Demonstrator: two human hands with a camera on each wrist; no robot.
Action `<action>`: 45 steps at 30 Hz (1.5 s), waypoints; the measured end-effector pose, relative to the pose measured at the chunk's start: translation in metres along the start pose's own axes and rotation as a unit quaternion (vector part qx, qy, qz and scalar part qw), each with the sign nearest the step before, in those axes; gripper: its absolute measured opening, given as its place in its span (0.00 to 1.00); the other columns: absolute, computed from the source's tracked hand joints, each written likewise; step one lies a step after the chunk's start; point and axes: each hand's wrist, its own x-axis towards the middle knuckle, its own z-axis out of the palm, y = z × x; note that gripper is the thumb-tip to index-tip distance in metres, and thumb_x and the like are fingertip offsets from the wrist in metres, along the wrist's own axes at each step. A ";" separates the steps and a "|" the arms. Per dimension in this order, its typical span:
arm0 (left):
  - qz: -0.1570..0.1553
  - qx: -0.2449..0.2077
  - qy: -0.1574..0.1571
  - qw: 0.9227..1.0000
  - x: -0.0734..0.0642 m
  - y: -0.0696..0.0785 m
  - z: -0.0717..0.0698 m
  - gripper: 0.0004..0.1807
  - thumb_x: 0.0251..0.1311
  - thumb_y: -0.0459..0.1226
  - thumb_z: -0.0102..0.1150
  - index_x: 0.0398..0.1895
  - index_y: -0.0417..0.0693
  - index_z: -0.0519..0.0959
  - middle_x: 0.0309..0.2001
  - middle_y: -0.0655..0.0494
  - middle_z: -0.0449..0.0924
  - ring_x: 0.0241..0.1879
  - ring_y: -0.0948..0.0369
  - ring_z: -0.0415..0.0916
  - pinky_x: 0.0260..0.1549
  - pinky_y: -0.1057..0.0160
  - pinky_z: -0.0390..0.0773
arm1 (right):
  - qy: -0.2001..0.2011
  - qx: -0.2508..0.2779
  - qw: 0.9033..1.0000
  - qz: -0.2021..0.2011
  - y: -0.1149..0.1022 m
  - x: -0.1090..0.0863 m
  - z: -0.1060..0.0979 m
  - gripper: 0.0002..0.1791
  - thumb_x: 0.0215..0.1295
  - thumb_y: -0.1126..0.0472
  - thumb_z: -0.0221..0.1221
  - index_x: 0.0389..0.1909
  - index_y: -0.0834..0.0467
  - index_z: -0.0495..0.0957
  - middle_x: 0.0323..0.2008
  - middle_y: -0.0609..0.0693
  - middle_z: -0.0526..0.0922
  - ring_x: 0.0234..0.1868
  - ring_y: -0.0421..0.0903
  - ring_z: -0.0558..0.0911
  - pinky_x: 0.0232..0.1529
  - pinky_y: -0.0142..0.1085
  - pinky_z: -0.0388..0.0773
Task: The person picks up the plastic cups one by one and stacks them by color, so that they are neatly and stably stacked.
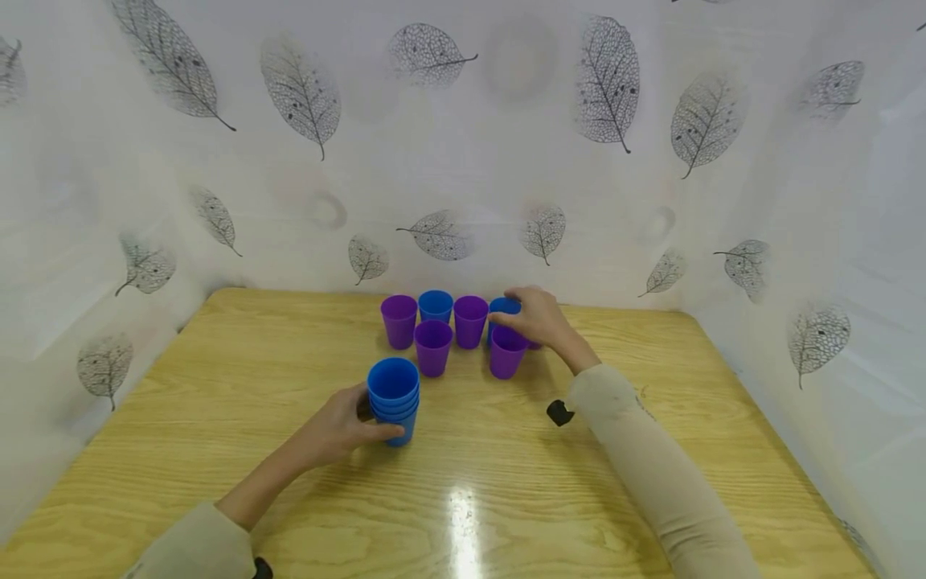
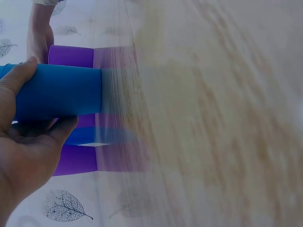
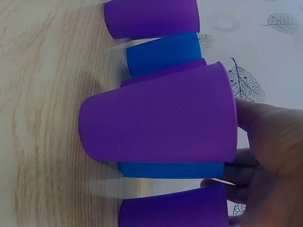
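Note:
A stack of several nested blue cups point(image 1: 405, 406) stands upright toward the front of the table, and my left hand point(image 1: 340, 426) grips it from the left side. In the left wrist view, thumb and fingers wrap the blue stack point(image 2: 61, 92). At the back, my right hand point(image 1: 538, 318) reaches over a purple cup point(image 1: 506, 358) and holds a blue cup point(image 1: 505, 305) near its rim. The right wrist view shows that purple cup point(image 3: 156, 118) largely hiding the blue cup point(image 3: 170, 170), with fingers around the blue cup's rim end.
Left of my right hand stand purple cups point(image 1: 399, 322) and another blue cup point(image 1: 436, 304), with a purple cup point(image 1: 433, 350) in front. One more purple cup point(image 3: 175, 208) sits beside the held blue one. A leaf-patterned white curtain point(image 1: 463, 161) hangs behind the wooden table point(image 1: 463, 466).

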 end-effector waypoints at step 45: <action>-0.003 0.002 0.002 1.000 0.001 0.000 0.000 0.37 0.62 0.40 0.74 0.68 0.31 0.69 0.59 0.40 0.79 0.60 0.44 0.78 0.60 0.43 0.79 | 0.211 0.140 0.963 -0.095 -0.023 -0.034 -0.059 0.27 0.66 0.59 0.67 0.63 0.66 0.79 0.61 0.64 0.81 0.60 0.61 0.79 0.61 0.54 0.78</action>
